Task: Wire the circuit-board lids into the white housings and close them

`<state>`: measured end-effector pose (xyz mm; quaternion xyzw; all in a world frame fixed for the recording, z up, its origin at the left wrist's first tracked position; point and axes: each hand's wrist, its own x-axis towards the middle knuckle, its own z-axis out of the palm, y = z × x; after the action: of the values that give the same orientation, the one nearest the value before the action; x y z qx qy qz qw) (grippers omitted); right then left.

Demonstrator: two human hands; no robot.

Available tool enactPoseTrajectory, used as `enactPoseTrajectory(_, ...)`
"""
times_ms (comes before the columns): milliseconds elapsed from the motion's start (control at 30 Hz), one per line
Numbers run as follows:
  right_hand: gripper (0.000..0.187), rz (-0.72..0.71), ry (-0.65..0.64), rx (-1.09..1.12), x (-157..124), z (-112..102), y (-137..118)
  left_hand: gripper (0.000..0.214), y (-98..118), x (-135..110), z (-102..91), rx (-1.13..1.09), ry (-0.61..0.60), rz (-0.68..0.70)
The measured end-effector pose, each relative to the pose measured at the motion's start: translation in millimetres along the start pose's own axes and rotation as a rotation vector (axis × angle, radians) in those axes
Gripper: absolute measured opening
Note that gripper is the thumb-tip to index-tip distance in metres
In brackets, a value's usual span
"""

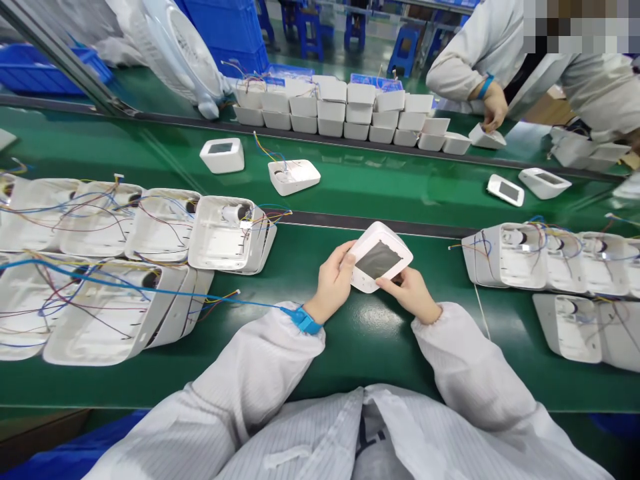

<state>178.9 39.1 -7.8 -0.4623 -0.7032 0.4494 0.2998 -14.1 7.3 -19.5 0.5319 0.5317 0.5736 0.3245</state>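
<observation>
Between my two hands is a white device housing [363, 282] with a dark rectangular screen, tilted above the green bench. My left hand [333, 280] grips its left side, thumb along the edge; a blue wrist strap with a cord circles that wrist. At the lower right corner my right hand [407, 293] holds the same housing, its thumb on the front near the screen. The fingers beneath are hidden. To the left, open white housing shells [223, 233] with motors and loose wires stand in rows; similar wired shells [525, 257] line the right.
Beyond a dark strip, a green conveyor surface [360, 183] carries a screened housing [223, 155], a wired shell [294, 177] and two more screened pieces at right. Stacked white shells [330, 110] line the far side. A co-worker's hand [494, 110] touches a shell there. A fan [183, 47] stands upper left.
</observation>
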Motion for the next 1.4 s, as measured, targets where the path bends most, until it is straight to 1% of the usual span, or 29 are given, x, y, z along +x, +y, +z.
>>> enactPoseTrajectory(33, 0.042, -0.011, 0.040, -0.059, -1.3, -0.4, -1.3, 0.044, -1.1, 1.5, -0.2, -0.003, -0.021, 0.004)
enactPoseTrajectory(100, 0.040, -0.122, 0.188, -0.188, -3.7, -3.3, -4.2, 0.051, -2.2, 3.5, -0.7, 0.009, -0.042, 0.048)
enactPoseTrajectory(133, 0.040, -0.200, 0.250, -0.247, -4.8, -5.3, -5.7, 0.060, -2.2, 3.9, -1.1, 0.027, -0.046, 0.093)
enactPoseTrajectory(167, 0.040, -0.274, 0.284, -0.298, -5.6, -7.2, -7.3, 0.071, -1.9, 3.9, -1.5, 0.050, -0.059, 0.142)
enactPoseTrajectory(200, 0.040, -0.344, 0.285, -0.340, -6.2, -8.6, -8.9, 0.081, -1.3, 3.6, -1.8, 0.069, -0.083, 0.180)
enactPoseTrajectory(233, 0.039, -0.408, 0.256, -0.374, -6.7, -9.5, -10.5, 0.084, -0.6, 3.2, -2.0, 0.081, -0.114, 0.196)
enactPoseTrajectory(300, 0.040, -0.506, 0.170, -0.427, -7.5, -9.1, -13.7, 0.077, 0.8, 2.5, -2.3, 0.065, -0.167, 0.169)
enactPoseTrajectory(333, 0.041, -0.537, 0.135, -0.450, -7.9, -7.9, -15.2, 0.071, 1.5, 2.4, -2.3, 0.047, -0.171, 0.142)
enactPoseTrajectory(400, 0.041, -0.560, 0.115, -0.486, -8.8, -4.7, -17.6, 0.063, 2.9, 2.5, -2.2, 0.037, -0.147, 0.100)
enactPoseTrajectory(600, 0.035, -0.532, 0.209, -0.529, -8.8, 3.0, -20.4, 0.060, 5.1, 3.4, -0.7, 0.124, -0.092, 0.091)
enactPoseTrajectory(700, 0.037, -0.507, 0.180, -0.549, -4.3, 1.1, -20.3, 0.059, 2.0, 3.5, -0.5, 0.138, -0.088, 0.047)
enactPoseTrajectory(767, 0.041, -0.483, 0.155, -0.595, -0.5, -4.5, -16.4, 0.058, -1.2, 3.7, -0.8, 0.147, -0.116, 0.055)
enactPoseTrajectory(833, 0.047, -0.394, 0.166, -0.646, 4.4, -14.1, -6.6, 0.060, -4.4, 4.3, -1.0, 0.163, -0.151, 0.108)
enactPoseTrajectory(900, 0.051, -0.225, 0.216, -0.638, 12.4, -26.4, 8.7, 0.061, -6.7, 5.3, -0.8, 0.203, -0.164, 0.157)
enactPoseTrajectory(967, 0.056, -0.047, 0.304, -0.545, 25.2, -38.3, 26.0, 0.055, -8.1, 6.4, -0.1, 0.257, -0.163, 0.178)
enactPoseTrajectory(1033, 0.059, 0.065, 0.422, -0.405, 42.7, -46.1, 40.8, 0.044, -8.8, 6.9, 0.3, 0.298, -0.166, 0.190)
enactPoseTrajectory(1100, 0.060, 0.107, 0.528, -0.197, 61.8, -48.0, 50.2, 0.037, -9.0, 6.4, 0.1, 0.323, -0.164, 0.198)
enactPoseTrajectory(1167, 0.057, 0.088, 0.600, 0.042, 77.4, -45.5, 54.4, 0.030, -9.5, 6.0, -0.8, 0.352, -0.148, 0.205)
enactPoseTrajectory(1200, 0.059, 0.065, 0.616, 0.139, 82.8, -43.4, 55.2, 0.027, -10.0, 6.9, -1.4, 0.368, -0.136, 0.203)
enactPoseTrajectory(1233, 0.062, 0.043, 0.613, 0.200, 86.2, -41.5, 55.4, 0.025, -10.9, 9.3, -2.0, 0.385, -0.120, 0.194)
enactPoseTrajectory(1267, 0.062, 0.026, 0.584, 0.220, 88.0, -39.9, 55.2, 0.024, -12.2, 13.9, -2.6, 0.400, -0.104, 0.179)
enactPoseTrajectory(1300, 0.058, 0.018, 0.538, 0.210, 88.4, -38.7, 54.9, 0.024, -14.1, 21.3, -2.9, 0.414, -0.089, 0.156)
enactPoseTrajectory(1333, 0.050, 0.018, 0.482, 0.187, 87.8, -38.1, 54.5, 0.025, -16.4, 32.1, -3.1, 0.427, -0.069, 0.124)
enactPoseTrajectory(1400, 0.039, 0.020, 0.392, 0.138, 85.8, -38.1, 53.5, 0.031, -22.0, 64.0, -3.3, 0.445, -0.018, 0.058)
